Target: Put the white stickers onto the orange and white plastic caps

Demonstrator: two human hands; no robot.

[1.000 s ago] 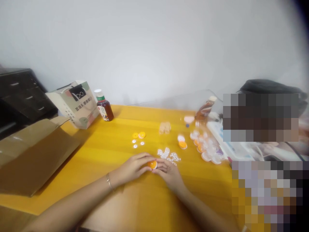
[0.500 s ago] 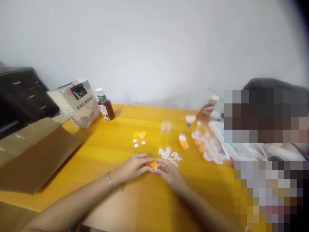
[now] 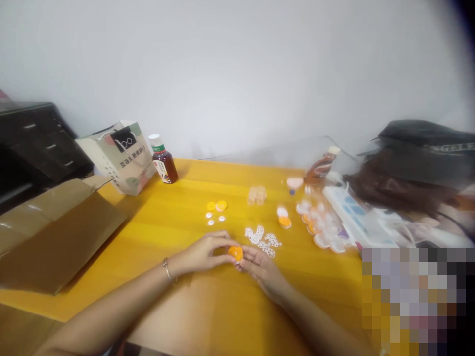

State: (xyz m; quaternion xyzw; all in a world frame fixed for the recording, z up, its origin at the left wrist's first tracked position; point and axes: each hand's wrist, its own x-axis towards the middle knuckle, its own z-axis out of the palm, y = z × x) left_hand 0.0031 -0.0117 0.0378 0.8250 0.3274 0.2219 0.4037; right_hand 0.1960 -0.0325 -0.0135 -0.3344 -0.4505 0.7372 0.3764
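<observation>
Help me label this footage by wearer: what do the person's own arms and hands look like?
The left hand and right hand are ungloved. A thin, gold-toned bracelet circles the left wrist; none shows on the right. Both visible forearms are sleeveless.

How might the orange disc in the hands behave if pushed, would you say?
The orange disc is probably light, being small and held in the fingers of the left hand and right hand. It seems stiff, looking round despite that grip. On edge, its round rim might roll.
</observation>
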